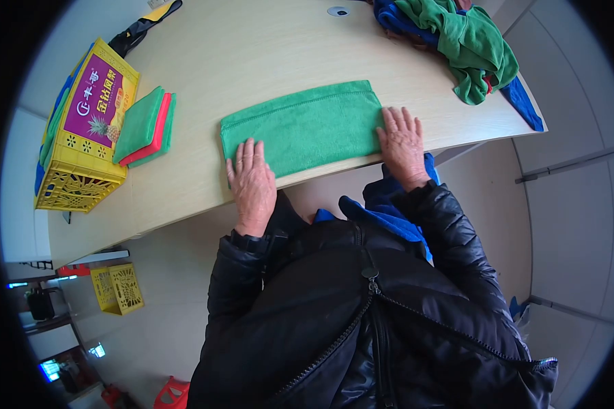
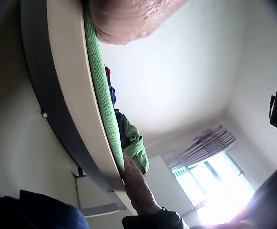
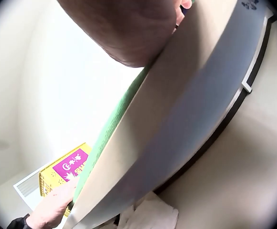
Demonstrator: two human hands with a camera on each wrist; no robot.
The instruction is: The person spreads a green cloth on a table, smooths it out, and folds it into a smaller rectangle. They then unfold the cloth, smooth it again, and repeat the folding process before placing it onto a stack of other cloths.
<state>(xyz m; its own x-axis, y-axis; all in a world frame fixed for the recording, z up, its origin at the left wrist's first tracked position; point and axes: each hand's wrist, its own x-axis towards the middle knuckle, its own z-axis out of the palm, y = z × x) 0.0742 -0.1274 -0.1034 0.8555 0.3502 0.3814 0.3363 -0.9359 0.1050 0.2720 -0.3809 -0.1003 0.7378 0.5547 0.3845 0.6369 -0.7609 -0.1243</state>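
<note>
A green cloth (image 1: 303, 129), folded into a flat rectangle, lies along the table's front edge. My left hand (image 1: 253, 184) rests on its left front corner with fingers extended. At the cloth's right edge my right hand (image 1: 403, 146) lies with straight fingers, partly on the table. Seen from the left wrist, the cloth (image 2: 104, 100) is a thin layer at the edge, with the right hand (image 2: 139, 188) at its far end. In the right wrist view the left hand (image 3: 52, 206) touches the cloth's (image 3: 107, 129) far end.
Left on the table (image 1: 184, 54) stand a yellow crate (image 1: 82, 160) and a stack of folded green and red cloths (image 1: 143, 129). A heap of green and blue cloths (image 1: 481, 51) lies at the back right. Blue fabric (image 1: 382, 217) hangs at my lap. Another yellow crate (image 1: 117, 288) is on the floor.
</note>
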